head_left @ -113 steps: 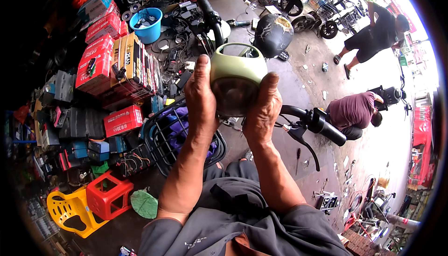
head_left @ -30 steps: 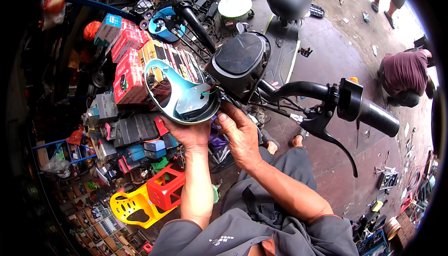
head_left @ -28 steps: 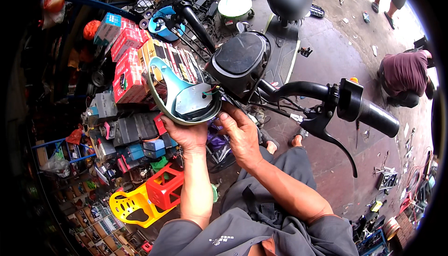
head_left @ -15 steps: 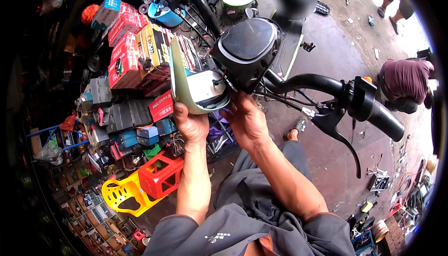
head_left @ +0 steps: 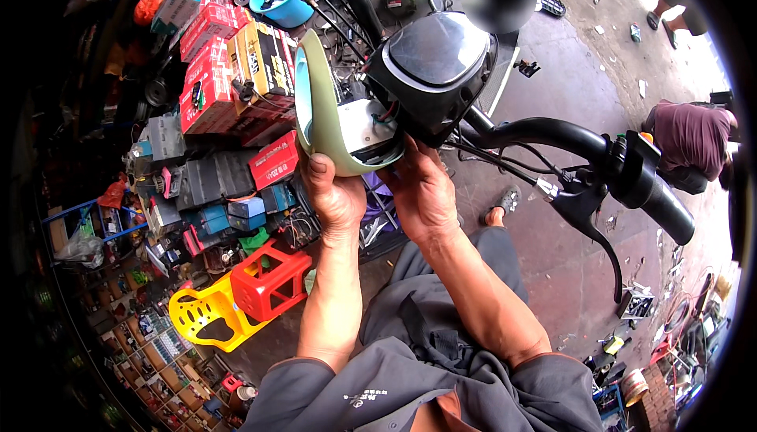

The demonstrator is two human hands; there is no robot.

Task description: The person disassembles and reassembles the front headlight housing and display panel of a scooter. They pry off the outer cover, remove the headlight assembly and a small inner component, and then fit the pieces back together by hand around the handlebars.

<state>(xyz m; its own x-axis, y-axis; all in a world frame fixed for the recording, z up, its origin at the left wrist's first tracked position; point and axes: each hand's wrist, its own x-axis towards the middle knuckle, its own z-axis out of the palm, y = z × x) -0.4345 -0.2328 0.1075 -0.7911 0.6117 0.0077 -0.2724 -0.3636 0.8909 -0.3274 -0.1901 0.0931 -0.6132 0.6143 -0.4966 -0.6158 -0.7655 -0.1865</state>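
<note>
A pale green plastic headlamp housing (head_left: 331, 132), light blue inside and with a metal-backed part and wires, sits tilted just left of a black dashboard unit (head_left: 434, 69) on a scooter handlebar (head_left: 583, 144). My left hand (head_left: 335, 195) grips the housing from below, thumb up along its outer side. My right hand (head_left: 422, 195) is under the housing's right edge where it meets the dashboard, fingers curled upward with tips hidden; what they hold cannot be made out. Black cables (head_left: 505, 162) run from beside my right hand toward the brake lever (head_left: 599, 243).
Red battery boxes (head_left: 205, 93), batteries, a blue bucket (head_left: 284, 10) and a yellow plastic chair (head_left: 193, 318) with a red stool (head_left: 268, 290) crowd the left. A person in maroon (head_left: 690, 140) crouches at right; another's legs (head_left: 674, 14) stand behind. Tools litter the floor.
The housing has gone from held upright centrally to tilted beside the dashboard, then turned green side outward. Since half a second ago both hands have shifted slightly upward with it in view.
</note>
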